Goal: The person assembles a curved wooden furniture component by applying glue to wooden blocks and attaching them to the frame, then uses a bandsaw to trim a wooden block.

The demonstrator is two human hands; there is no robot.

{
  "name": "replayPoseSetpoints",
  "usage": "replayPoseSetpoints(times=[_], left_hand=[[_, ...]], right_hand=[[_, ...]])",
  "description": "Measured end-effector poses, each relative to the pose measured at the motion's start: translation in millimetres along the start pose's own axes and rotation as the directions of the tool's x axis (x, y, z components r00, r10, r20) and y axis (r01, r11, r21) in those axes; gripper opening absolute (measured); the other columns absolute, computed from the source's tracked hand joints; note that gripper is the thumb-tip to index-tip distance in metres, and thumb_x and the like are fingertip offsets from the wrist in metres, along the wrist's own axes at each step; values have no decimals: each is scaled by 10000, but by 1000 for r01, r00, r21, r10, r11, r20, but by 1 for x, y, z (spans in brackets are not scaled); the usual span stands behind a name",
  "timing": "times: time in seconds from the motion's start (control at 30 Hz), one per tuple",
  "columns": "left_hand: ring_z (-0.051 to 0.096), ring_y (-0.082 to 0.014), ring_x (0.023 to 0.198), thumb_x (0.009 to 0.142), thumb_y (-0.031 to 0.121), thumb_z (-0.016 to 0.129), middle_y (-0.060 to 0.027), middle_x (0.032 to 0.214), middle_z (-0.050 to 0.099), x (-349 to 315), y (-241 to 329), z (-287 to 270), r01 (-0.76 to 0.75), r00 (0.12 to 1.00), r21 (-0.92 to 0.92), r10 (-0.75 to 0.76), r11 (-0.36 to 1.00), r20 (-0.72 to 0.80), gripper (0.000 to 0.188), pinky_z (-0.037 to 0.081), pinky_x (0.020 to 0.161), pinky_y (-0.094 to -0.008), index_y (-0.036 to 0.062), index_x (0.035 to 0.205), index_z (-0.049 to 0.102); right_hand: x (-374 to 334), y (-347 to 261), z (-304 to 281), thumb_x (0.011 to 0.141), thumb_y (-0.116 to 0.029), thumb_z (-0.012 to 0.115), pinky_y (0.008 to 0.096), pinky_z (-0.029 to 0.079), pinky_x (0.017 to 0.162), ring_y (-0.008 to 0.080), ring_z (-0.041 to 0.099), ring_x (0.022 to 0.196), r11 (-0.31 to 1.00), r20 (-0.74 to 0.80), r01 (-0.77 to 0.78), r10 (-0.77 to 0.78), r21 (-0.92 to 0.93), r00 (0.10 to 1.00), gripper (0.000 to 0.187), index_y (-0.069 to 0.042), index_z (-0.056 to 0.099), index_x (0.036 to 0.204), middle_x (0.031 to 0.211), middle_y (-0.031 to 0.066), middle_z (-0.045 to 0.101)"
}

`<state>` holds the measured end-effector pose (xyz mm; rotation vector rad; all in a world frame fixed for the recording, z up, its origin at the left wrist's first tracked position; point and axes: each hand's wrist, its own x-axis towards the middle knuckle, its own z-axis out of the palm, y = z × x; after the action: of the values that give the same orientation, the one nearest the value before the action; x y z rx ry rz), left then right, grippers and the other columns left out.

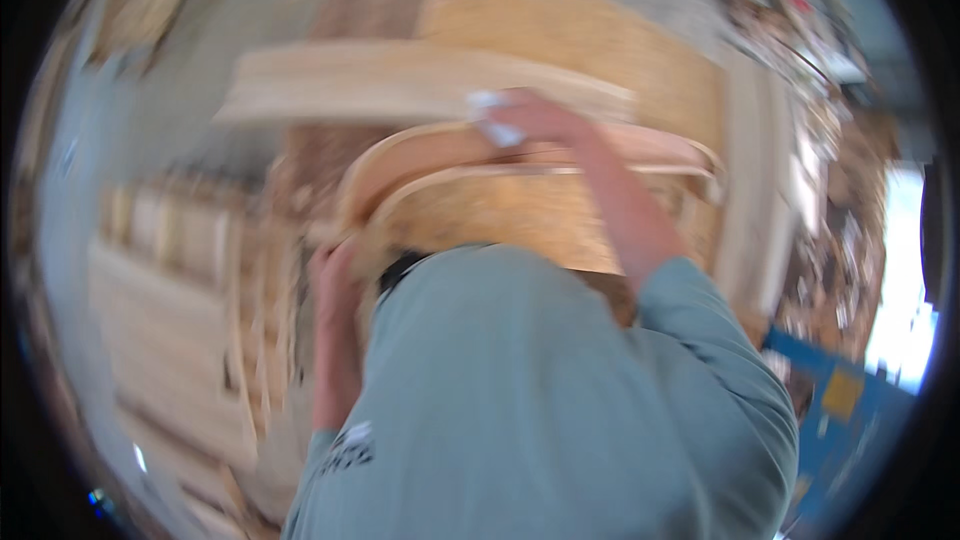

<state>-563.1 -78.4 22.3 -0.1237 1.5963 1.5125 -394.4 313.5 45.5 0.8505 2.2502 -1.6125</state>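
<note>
A curved wooden piece (pixel 412 153), bent like a shallow arch with a raised edge, lies in front of my body. My right hand (pixel 545 120) reaches over to its far side, closed on a small white pad or folded cloth (pixel 503 133), which rests against the curved wood. Blur hides exactly what the white thing is. At the left end of the arch, my left hand (pixel 337 275) is closed around the wood, its fingers partly hidden. A pale wooden plank (pixel 345 80) lies just beyond the arch.
Beneath these is a tan particle-board surface (pixel 580 25). Slatted wooden parts (pixel 165 310) are on the left. Scattered scraps (pixel 845 230) lie to the right, near a blue object (pixel 845 410) with a yellow patch. Long boards (pixel 755 180) run along the right side.
</note>
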Motion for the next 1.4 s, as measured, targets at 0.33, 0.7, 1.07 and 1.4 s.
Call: replayPoseSetpoints(times=[0.33,0.7,1.07,1.4], left_hand=[[672,-175,914,846,148,731,-108,1069,695,8,10,20,-137,978,-262,173,955,118,386,542,806,-315,-54,1164,644],[667,-170,932,841,159,741,-102,1080,693,0,10,23,-104,983,-247,137,963,119,414,535,839,-322,-52,1179,629],[652,-153,959,834,157,755,-98,1098,692,-8,5,24,-110,979,-264,150,958,135,433,517,872,-316,-29,1199,614],[645,-172,978,845,186,735,-108,1120,678,-5,-2,21,-110,977,-262,153,959,151,452,506,874,-328,-39,1215,604]], right_hand=[[-14,-16,-3,959,-353,655,304,478,817,137,573,898,995,-170,50,-33,92,985,380,-7,618,1112,981,61,644],[-55,-114,59,911,-203,710,344,501,835,209,619,922,940,-17,337,-338,-61,941,256,-57,650,1113,1005,74,674],[-22,-143,86,863,-167,682,411,493,840,299,618,953,709,254,595,-539,-378,803,194,-62,675,1025,976,102,666],[-13,-161,95,866,-193,645,417,493,817,300,618,924,603,354,570,-449,-557,820,171,-63,685,970,949,96,654]])
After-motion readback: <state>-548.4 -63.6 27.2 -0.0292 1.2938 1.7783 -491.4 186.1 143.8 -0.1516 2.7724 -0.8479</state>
